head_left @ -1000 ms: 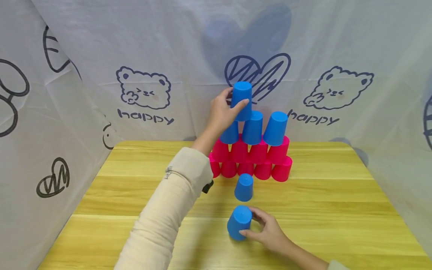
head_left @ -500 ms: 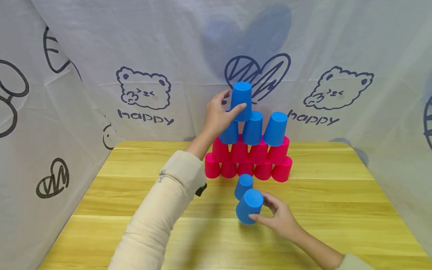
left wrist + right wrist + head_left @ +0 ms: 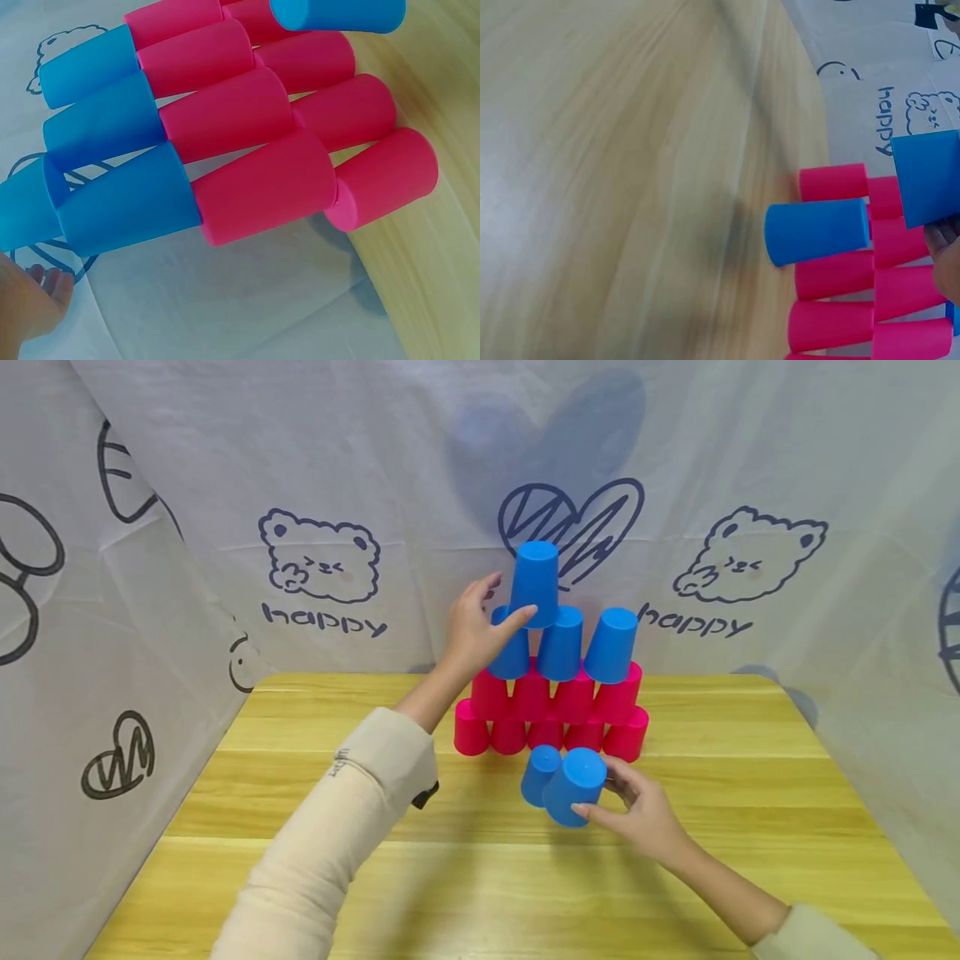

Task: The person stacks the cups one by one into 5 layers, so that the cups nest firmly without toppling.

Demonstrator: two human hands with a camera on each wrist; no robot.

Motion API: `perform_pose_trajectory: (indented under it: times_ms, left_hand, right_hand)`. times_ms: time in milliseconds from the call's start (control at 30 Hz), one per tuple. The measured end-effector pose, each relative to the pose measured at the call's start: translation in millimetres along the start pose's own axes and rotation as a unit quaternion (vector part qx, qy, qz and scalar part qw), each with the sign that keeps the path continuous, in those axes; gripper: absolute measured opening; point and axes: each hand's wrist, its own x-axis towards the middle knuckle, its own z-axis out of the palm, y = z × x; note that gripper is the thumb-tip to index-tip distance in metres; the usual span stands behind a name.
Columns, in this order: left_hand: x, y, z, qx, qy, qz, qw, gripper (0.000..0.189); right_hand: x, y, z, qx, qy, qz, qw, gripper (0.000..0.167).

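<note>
A pyramid of upside-down cups stands at the back of the table: two rows of red cups (image 3: 532,693), a row of three blue cups (image 3: 611,645), and one blue cup (image 3: 536,583) on top. My left hand (image 3: 474,631) is beside the top cup, fingers loosely spread and the thumb overlapping its lower edge in the head view. In the left wrist view these fingertips (image 3: 56,285) show apart from the cups. My right hand (image 3: 647,817) grips an upside-down blue cup (image 3: 576,789) between thumb and fingers, raised over the table. This held cup (image 3: 928,178) looms large in the right wrist view.
Another blue cup (image 3: 537,781) stands upside down on the wooden table (image 3: 300,760) in front of the pyramid, partly behind the held cup. A white cloth (image 3: 427,460) with printed bears and hearts hangs behind and at the sides, close to the pyramid.
My left hand has drawn away leftward and down from the top cup, which stays in place. My right hand has lifted its blue cup and carried it forward and right.
</note>
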Motion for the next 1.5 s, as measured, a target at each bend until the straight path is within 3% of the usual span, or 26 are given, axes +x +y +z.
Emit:
perform_pose_trajectory:
  times_ms: [267, 467, 833, 1133, 1500]
  left_hand:
    - [-9.1, -16.5, -7.8, -0.040, 0.031, 0.049, 0.9975, 0.056]
    - [-17.9, -28.8, -12.5, -0.053, 0.032, 0.049, 0.9969, 0.053]
    - [-38.5, -46.8, -17.1, -0.067, 0.022, 0.046, 0.9965, 0.049]
    - [-61.3, -58.2, -8.2, -0.080, -0.006, 0.037, 0.9961, 0.049]
    - [-90.1, -88.3, 10.0, -0.079, -0.041, 0.011, 0.9959, 0.049]
  right_hand:
    - [10.6, -3.9, -14.4, -0.013, 0.018, -0.011, 0.9997, 0.051]
    - [17.7, -9.0, -22.8, -0.021, 0.027, -0.020, 0.9992, 0.052]
    - [33.4, -24.4, -34.8, -0.065, 0.048, 0.014, 0.9966, 0.052]
    - [45.0, -33.0, -46.0, -0.093, 0.067, 0.015, 0.9933, 0.052]
    - [56.0, -40.6, -55.3, -0.109, 0.081, 0.004, 0.9908, 0.052]
